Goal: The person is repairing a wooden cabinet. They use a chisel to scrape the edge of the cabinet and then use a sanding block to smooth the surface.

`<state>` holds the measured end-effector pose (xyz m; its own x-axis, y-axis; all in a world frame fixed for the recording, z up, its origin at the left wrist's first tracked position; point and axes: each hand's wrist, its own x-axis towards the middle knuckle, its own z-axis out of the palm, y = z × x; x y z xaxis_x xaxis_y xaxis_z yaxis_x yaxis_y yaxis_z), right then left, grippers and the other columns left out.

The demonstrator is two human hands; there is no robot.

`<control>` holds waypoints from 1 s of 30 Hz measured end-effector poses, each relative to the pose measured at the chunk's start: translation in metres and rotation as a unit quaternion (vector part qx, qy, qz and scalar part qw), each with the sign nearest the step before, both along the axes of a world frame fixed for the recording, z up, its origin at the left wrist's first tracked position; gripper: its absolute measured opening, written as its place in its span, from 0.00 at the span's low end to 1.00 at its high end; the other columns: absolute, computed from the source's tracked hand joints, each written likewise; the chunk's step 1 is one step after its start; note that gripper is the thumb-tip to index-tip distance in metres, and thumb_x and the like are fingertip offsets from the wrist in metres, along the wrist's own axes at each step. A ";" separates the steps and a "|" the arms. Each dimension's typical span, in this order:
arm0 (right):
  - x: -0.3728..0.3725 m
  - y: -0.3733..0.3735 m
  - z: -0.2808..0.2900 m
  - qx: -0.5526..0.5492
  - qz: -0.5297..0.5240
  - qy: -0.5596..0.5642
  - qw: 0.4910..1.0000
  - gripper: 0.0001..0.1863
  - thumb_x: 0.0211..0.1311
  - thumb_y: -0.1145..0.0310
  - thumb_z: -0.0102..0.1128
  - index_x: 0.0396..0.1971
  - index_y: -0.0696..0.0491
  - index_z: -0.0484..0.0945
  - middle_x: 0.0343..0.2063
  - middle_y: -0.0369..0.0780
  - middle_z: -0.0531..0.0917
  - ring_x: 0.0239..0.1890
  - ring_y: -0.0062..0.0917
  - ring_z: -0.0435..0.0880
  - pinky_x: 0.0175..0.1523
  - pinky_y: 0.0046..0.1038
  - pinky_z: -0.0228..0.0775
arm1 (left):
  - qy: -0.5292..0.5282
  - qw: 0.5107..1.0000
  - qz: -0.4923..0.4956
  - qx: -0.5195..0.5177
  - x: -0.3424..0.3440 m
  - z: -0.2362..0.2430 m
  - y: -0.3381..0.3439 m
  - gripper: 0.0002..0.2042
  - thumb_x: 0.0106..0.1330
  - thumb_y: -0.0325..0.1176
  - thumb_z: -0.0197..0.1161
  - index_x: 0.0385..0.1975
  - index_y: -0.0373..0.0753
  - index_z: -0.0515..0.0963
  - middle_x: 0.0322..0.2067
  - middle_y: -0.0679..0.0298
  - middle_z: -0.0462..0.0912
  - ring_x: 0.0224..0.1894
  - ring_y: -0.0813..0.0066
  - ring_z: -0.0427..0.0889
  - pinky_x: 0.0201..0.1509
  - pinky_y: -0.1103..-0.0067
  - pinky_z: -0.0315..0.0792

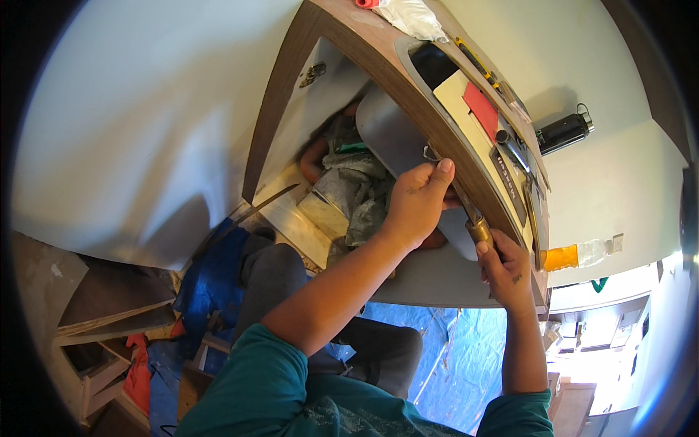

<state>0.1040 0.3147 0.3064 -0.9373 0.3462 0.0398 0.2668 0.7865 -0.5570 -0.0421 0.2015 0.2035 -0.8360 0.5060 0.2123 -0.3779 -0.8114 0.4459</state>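
My right hand [507, 271] grips the wooden handle of a chisel-like tool [479, 230] at the front edge of the countertop. Its narrow metal shank runs up and left along the wood-toned edge strip [393, 81]. Further up, my left hand [422, 200] is closed around the blade end, thumb on top near the strip. A small curled piece [431, 151] shows just beyond that thumb; whether it is a shaving or part of the tool I cannot tell. The tip is hidden by my left hand.
Crumpled grey cloth [349, 189] lies inside the open cabinet beside a curved grey panel [393, 127]. On the counter are red paper [480, 107], a yellow-black utility knife [477, 60] and a black bottle [562, 134]. Blue tarp [451, 357] covers the floor; boards [116, 298] are at left.
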 end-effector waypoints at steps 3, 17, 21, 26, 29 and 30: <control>0.001 0.004 -0.001 0.008 -0.001 -0.003 1.000 0.15 0.71 0.60 0.62 0.40 0.59 0.81 0.17 0.31 0.74 0.18 0.13 0.71 0.25 0.21 0.62 | -0.003 1.000 -0.005 -0.001 0.001 0.001 -0.001 0.23 0.79 0.49 0.52 0.50 0.30 0.78 0.44 0.56 0.84 0.45 0.68 0.85 0.54 0.67 0.81; 0.000 0.003 0.000 -0.021 0.019 0.002 1.000 0.14 0.70 0.62 0.62 0.40 0.59 0.81 0.17 0.31 0.74 0.17 0.12 0.70 0.24 0.20 0.61 | -0.003 1.000 0.013 -0.008 0.005 -0.001 -0.002 0.21 0.79 0.47 0.53 0.48 0.31 0.78 0.43 0.57 0.84 0.45 0.68 0.85 0.54 0.67 0.81; 0.000 0.003 0.000 -0.015 0.014 0.001 1.000 0.14 0.70 0.62 0.62 0.37 0.59 0.80 0.17 0.31 0.74 0.17 0.13 0.70 0.24 0.21 0.61 | -0.002 1.000 0.016 -0.012 0.004 -0.002 -0.001 0.21 0.79 0.47 0.52 0.47 0.31 0.78 0.42 0.57 0.85 0.45 0.68 0.86 0.53 0.68 0.81; 0.000 0.006 -0.001 0.014 0.016 0.003 1.000 0.14 0.71 0.61 0.62 0.35 0.58 0.80 0.16 0.31 0.73 0.18 0.13 0.70 0.25 0.21 0.61 | -0.007 1.000 0.002 0.005 0.001 0.000 -0.001 0.21 0.79 0.47 0.52 0.48 0.32 0.78 0.42 0.57 0.85 0.44 0.68 0.86 0.53 0.68 0.81; -0.002 -0.003 0.001 0.009 0.005 0.004 1.000 0.14 0.71 0.60 0.62 0.34 0.58 0.80 0.16 0.31 0.72 0.18 0.13 0.69 0.25 0.21 0.60 | -0.009 1.000 0.000 0.015 0.001 0.001 -0.002 0.21 0.79 0.47 0.52 0.48 0.32 0.78 0.43 0.57 0.85 0.43 0.68 0.86 0.52 0.68 0.82; -0.002 -0.005 0.002 0.008 0.003 0.003 1.000 0.14 0.71 0.60 0.61 0.34 0.58 0.80 0.16 0.31 0.72 0.18 0.12 0.69 0.25 0.21 0.60 | -0.008 1.000 0.002 0.014 0.000 0.002 -0.002 0.21 0.79 0.47 0.52 0.48 0.32 0.79 0.43 0.57 0.85 0.43 0.68 0.86 0.52 0.68 0.82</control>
<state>0.1018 0.3099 0.3085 -0.9394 0.3391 0.0507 0.2581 0.7968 -0.5464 -0.0417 0.1991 0.2052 -0.8415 0.4968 0.2124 -0.3820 -0.8251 0.4164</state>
